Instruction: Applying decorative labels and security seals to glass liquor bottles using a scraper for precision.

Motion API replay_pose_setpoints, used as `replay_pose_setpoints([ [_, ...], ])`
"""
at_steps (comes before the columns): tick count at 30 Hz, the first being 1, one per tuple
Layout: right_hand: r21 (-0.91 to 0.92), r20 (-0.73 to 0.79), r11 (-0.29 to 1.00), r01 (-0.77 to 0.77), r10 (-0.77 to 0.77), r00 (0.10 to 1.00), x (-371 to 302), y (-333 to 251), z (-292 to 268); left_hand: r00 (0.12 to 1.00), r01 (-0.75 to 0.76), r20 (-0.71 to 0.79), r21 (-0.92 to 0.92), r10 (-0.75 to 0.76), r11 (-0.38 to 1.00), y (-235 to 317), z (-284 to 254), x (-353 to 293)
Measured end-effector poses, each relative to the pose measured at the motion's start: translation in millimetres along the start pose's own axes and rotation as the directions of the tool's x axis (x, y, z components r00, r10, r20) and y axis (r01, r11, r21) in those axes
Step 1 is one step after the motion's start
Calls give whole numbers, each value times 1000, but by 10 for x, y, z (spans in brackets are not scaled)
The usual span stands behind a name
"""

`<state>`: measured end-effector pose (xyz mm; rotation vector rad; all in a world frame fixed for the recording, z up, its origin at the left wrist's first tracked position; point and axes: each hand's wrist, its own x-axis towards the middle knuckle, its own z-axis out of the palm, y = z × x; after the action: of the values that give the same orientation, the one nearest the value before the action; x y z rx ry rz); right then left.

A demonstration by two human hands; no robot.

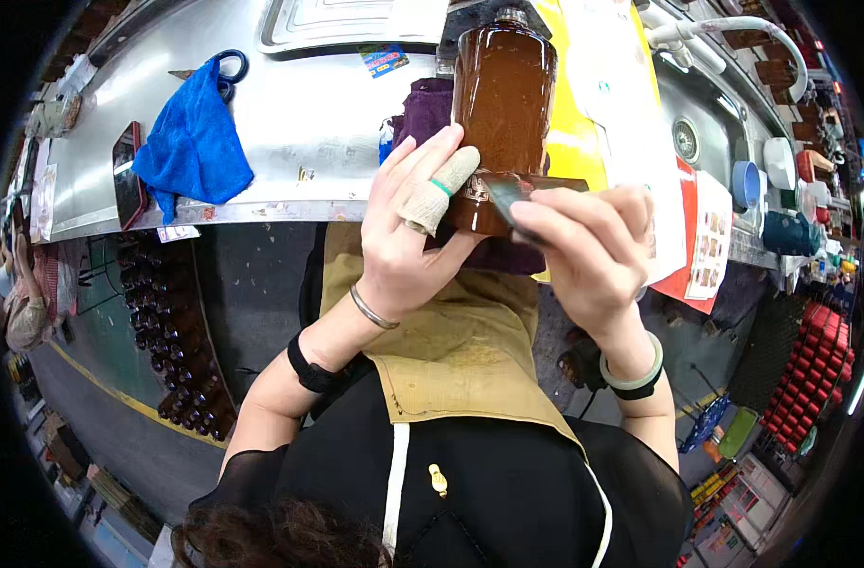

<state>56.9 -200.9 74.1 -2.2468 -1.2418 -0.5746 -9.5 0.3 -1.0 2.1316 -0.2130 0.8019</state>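
A glossy brown bottle lies on its side across purple cloth at the table's front edge, neck pointing away. My left hand grips its lower left side, thumb by the base and fingers stretched along the wall. One finger wears a pale cloth cover with a green band. My right hand is closed in a pinch on a dark flat scraper, whose edge touches a pale printed mark near the base. A dark brown strip, of a kind I cannot make out, shows beyond my right fingers.
On the metal table at left lie a blue cloth, scissors partly under it, and a phone. A metal tray stands behind. Right are yellow and white sheets, a red folder and a sink.
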Motion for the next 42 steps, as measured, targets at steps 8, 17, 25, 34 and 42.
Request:
replay_pose_setpoints([
  [8,25,-39,998,49,-48,998,91,81,36,999,36,41,-17,-36,999,-80,-20,6],
  [17,153,50,968,-198,193,980,321,143,63,993,74,94,-47,-69,996,-104,-36,-3],
  [25,136,139,972,191,-210,968,49,-58,13,994,110,42,-104,-106,989,-141,40,-14],
  [34,129,-231,971,-202,227,946,139,165,-132,975,-224,36,126,221,967,-83,-83,-21],
  [42,160,-213,917,-365,393,895,-75,161,-148,995,-78,-65,-69,74,995,-152,16,-122],
])
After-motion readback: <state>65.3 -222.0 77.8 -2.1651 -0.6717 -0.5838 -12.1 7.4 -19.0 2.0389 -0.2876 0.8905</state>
